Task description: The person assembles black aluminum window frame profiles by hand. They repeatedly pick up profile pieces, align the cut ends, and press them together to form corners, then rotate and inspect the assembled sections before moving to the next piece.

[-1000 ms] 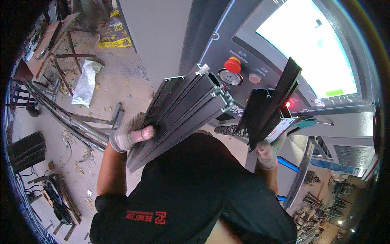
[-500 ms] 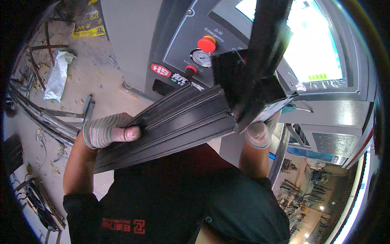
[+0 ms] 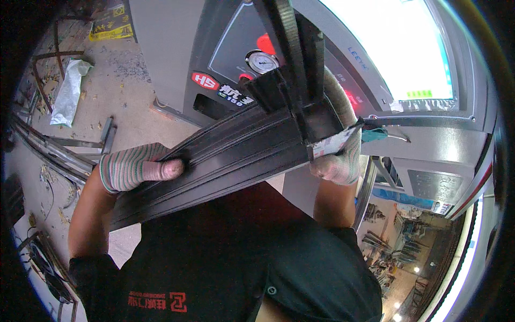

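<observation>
My left hand, in a striped knit glove, grips a long dark grey grooved profile, with its thumb lying on the top face. The profile slants across in front of my chest, its right end the higher one. My right hand, gloved too, is closed round the end of a second black profile, which runs upward past the machine panel. The two profiles meet at an angle by my right hand; whether they are joined I cannot tell. A white label shows on the second profile beside my right thumb.
Ahead stands a grey machine with a round gauge, a red button and a bright screen. A teal-handled tool is at its edge. Metal bars and a white bag lie on the floor at left.
The second profile has swung left and come down against the end of the grooved profile. My right hand has turned with it; my left hand has shifted slightly left, still gripping.
</observation>
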Motion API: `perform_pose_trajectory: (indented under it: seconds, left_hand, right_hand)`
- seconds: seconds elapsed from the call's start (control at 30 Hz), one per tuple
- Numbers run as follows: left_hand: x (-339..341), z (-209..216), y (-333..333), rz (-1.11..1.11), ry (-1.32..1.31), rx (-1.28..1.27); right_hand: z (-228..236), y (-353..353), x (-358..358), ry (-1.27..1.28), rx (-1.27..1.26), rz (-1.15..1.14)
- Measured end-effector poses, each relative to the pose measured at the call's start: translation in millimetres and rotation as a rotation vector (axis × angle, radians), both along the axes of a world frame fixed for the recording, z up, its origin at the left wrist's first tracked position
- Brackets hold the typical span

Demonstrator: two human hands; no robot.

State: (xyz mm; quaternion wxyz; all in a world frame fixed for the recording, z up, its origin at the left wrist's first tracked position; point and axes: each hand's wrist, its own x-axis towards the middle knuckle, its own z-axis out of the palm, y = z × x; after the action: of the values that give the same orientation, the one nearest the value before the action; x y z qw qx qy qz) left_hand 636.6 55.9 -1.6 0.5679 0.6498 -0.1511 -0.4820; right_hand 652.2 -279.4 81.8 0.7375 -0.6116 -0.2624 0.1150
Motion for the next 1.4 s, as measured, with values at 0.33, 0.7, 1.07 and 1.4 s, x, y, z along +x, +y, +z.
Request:
perform_pose_trajectory:
  seconds: [0.33, 0.7, 1.07, 1.4]
  left_hand:
    - [1.1, 15.1, -4.6, -0.142, -0.122, 0.18]
    - [-37.9, 35.7, -5.3, -0.125, -0.227, 0.405]
    - [-146.5, 62.9, -26.7, 0.073, -0.31, 0.475]
    - [-280.9, 71.1, -58.1, 0.204, -0.091, 0.551]
  right_hand:
    - [-1.7, -36.2, 3.5, 0.124, -0.376, 0.096]
    - [-47.8, -14.7, 8.4, -0.549, -0.247, 0.216]
    - [-47.1, -24.2, -50.9, -0.444, -0.059, 0.428]
    - [-69.6, -30.0, -140.5, -0.358, 0.057, 0.549]
